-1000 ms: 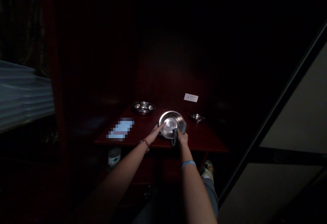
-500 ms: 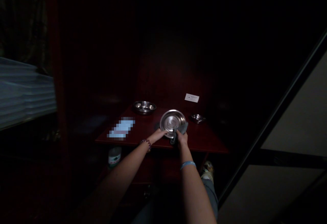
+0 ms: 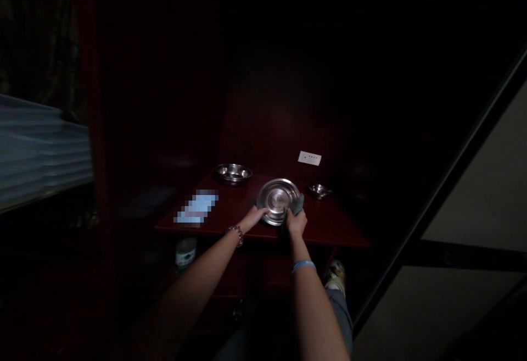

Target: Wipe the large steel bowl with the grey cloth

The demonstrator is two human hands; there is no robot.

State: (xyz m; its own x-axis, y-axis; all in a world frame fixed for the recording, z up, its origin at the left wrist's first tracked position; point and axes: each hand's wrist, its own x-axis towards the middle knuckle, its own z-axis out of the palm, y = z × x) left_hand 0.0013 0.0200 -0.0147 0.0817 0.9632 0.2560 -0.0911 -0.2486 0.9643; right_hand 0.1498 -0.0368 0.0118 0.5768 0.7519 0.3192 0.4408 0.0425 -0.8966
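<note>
A shiny round metal dish [image 3: 276, 196] is held tilted above the front of the dark red desk [image 3: 329, 223], its inside facing me. My left hand [image 3: 253, 218] grips its lower left rim, thumb over the edge. In my right hand [image 3: 296, 221] is a grey cloth [image 3: 297, 204], pressed against the dish's right side. Behind and to the left, a metal bowl [image 3: 233, 173] rests on the desk. A smaller metal bowl [image 3: 319, 191] lies to the right of the dish.
A blurred-out bright rectangle [image 3: 196, 207] lies on the desk's left side. A white socket plate [image 3: 309, 158] is on the back wall. Below the desk's left edge stands a bottle [image 3: 185, 253]. Pale stacked sheets [image 3: 45, 149] are at far left, and a shoe [image 3: 336, 276] shows below.
My right hand has shifted slightly right with the cloth, which now shows less over the dish's lower rim. My left hand keeps its hold, and the dish has barely moved.
</note>
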